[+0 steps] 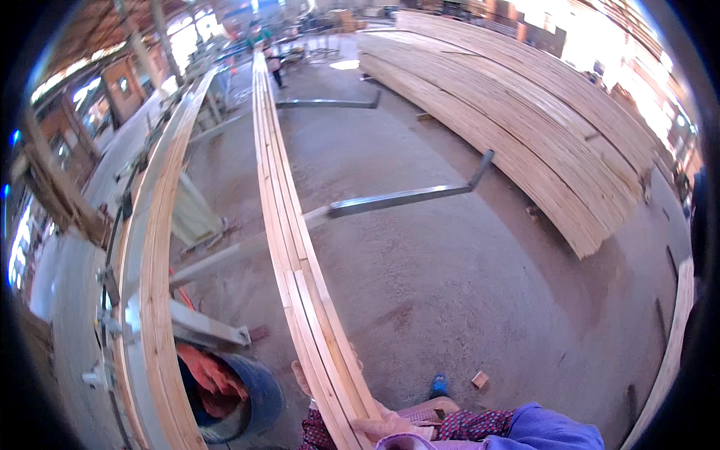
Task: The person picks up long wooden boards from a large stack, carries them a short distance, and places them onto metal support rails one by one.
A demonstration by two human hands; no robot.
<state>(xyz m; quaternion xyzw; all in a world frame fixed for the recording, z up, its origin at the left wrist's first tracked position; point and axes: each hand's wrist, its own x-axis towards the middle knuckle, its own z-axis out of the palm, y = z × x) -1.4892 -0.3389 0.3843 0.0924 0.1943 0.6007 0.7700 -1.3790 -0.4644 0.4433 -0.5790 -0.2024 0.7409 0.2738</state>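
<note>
bundle of long wooden slats (300,247) held at near end, off the stack | right hand (390,425) gripping it | left hand (301,377) beneath — grip cannot be told | large stack (525,127) far right — not yet joined

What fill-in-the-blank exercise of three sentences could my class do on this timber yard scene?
1. Both gloved hands, left hand and right hand, grip a bundle of long wooden ____.
2. The big stack of boards lies on the person's ____ side.
3. The bucket by the machine holds ____ cloth.

Missing words: strips; right; orange
</note>
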